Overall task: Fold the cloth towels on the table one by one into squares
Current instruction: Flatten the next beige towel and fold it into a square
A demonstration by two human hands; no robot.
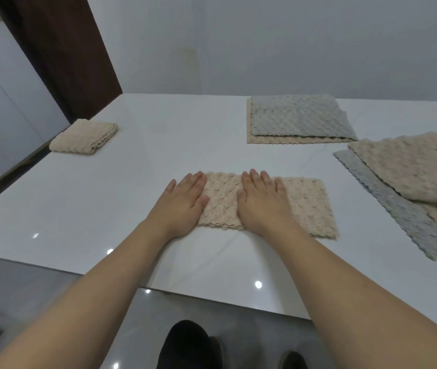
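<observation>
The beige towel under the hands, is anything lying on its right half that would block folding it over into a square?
Nothing visible does. The beige towel lies flat on the table; both the left hand and the right hand press its left part. Its right half is bare, and the overlapping towels farther right lie apart from it.

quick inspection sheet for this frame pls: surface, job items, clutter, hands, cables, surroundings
Surface: white glossy table, light glints near its front edge.
Job's things: beige towel folded to a strip under both hands; folded beige square far left; grey-on-beige pair at back; loose beige-on-grey pile at right.
Clutter: nothing seen.
Grippers: left hand and right hand flat, pressing the strip.
Cables: nothing seen.
Surroundings: grey wall, white cabinet, brown panel.
</observation>
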